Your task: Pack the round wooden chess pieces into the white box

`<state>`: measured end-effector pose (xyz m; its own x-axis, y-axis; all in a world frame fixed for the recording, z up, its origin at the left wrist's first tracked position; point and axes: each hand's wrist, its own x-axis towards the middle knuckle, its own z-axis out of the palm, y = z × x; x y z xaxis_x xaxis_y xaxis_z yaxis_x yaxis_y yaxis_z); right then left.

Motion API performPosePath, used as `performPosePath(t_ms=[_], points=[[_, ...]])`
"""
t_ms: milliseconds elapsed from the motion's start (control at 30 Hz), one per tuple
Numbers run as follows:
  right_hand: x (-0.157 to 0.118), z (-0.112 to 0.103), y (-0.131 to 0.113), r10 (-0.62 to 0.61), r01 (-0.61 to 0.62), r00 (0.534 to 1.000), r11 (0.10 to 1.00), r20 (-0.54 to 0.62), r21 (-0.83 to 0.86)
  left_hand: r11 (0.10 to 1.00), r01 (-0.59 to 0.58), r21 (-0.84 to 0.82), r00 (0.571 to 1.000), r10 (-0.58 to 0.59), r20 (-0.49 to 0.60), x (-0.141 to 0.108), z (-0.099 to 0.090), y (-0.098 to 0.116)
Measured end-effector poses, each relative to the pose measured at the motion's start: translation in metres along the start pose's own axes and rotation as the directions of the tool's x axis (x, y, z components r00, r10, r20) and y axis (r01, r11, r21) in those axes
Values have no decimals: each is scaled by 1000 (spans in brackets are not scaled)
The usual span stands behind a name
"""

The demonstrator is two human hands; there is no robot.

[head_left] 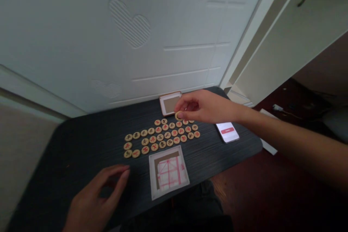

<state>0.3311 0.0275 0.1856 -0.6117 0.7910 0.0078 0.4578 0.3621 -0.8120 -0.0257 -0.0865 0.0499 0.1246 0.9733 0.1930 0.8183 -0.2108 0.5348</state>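
"Holding what in the right hand (203, 106)?"
"A round game piece (178, 116), pinched between thumb and fingers; held above the worktop (95, 134), near the far tray (162, 105), by the rows of similar pieces (162, 144)."
"And in the left hand (98, 193)?"
"Empty, part-open and loosely curled, with thumb and forefinger tips close together; left of the near tray (152, 174)."
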Motion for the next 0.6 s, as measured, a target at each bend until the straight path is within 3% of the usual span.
performPosePath(t_ms=[100, 200, 267, 367, 467, 600], points=[[1, 17, 6, 29, -29, 999, 999, 13, 15, 995, -64, -77, 998, 63, -18, -16, 8, 33], [1, 32, 11, 58, -60, 996, 998, 65, 34, 967, -120, -224, 974, 158, 161, -31, 18, 59], [1, 39, 14, 62, -64, 995, 997, 79, 31, 953, -140, -267, 954, 202, 221, -35, 26, 66], [3, 48, 17, 64, -68, 995, 996, 76, 54, 967, -126, -222, 977, 160, 143, -29, 36, 59], [6, 59, 20, 74, -82, 994, 991, 80, 102, 986, -28, -165, 998, 38, 59, -19, 44, 43], [9, 77, 29, 92, -103, 993, 980, 67, 170, 984, 62, -168, 997, -53, 61, -15, 51, 31]])
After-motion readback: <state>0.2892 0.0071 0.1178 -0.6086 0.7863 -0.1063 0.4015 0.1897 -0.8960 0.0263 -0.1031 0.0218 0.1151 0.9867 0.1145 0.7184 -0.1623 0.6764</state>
